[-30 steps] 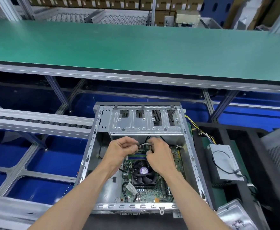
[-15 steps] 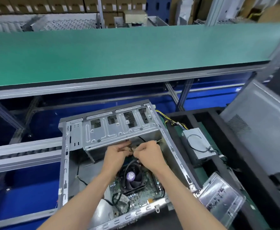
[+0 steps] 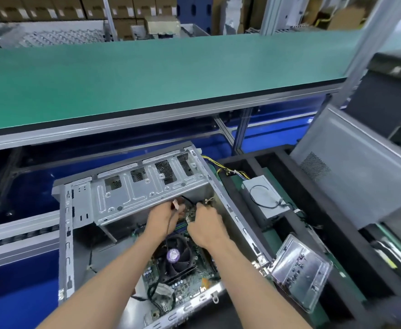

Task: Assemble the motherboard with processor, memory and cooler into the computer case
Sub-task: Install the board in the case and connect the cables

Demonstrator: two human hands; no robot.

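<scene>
Case: one open computer case [image 3: 80, 210] lying on its side, one motherboard [image 3: 185, 283] inside, near end.
Cooler: one fan cooler [image 3: 174, 255] on the board, between both forearms.
Left hand [image 3: 161, 218]: fingers curled, pinching one cable connector [image 3: 174, 204].
Right hand [image 3: 206, 224]: fingers curled at the board's far edge; contents hidden, cannot tell.
Beside: one power supply [image 3: 263, 198], right of the case.

Across from me runs a long green counter [image 3: 147, 74]. Behind it stand stacked cardboard boxes [image 3: 40, 7]. Below its near edge lies a blue floor [image 3: 266, 136]. Right of the counter leans a grey metal panel [image 3: 351, 176], and nearer me what looks like a clear plastic tray [image 3: 299, 271], blurred.
</scene>
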